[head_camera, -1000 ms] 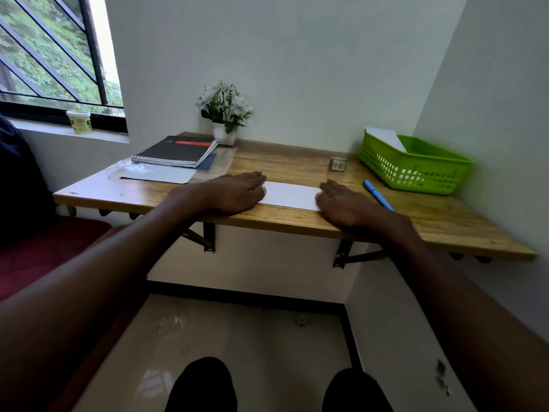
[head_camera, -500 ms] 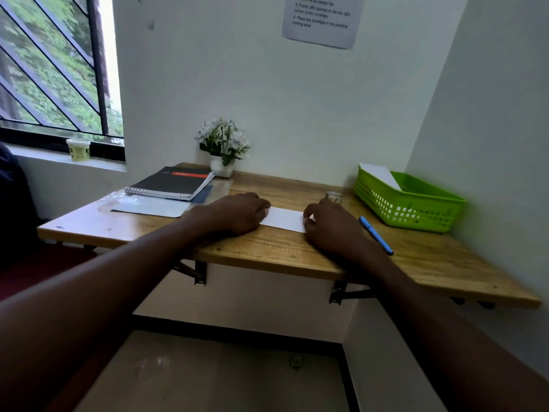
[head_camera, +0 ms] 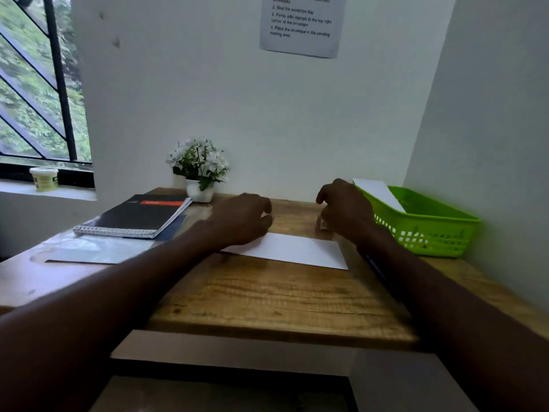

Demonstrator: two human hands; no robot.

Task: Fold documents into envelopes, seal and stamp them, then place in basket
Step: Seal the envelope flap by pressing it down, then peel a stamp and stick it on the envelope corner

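Observation:
A white envelope lies flat on the wooden desk, near the middle. My left hand rests palm down on its left end, fingers spread. My right hand hovers beyond the envelope's far right corner with curled fingers, over a small pale object that is mostly hidden; I cannot tell whether it grips it. The green basket stands at the right against the wall, with a white envelope leaning inside. My right forearm covers almost all of a blue pen.
A black spiral notebook and a clear plastic sleeve lie at the left. A potted white flower stands at the back wall. A printed sheet hangs above. A small jar sits on the windowsill. A wall closes the right side.
My right hand has lifted off the envelope's right end and moved away to the small object near the basket. The camera has tilted up and come closer. My left hand stays on the envelope.

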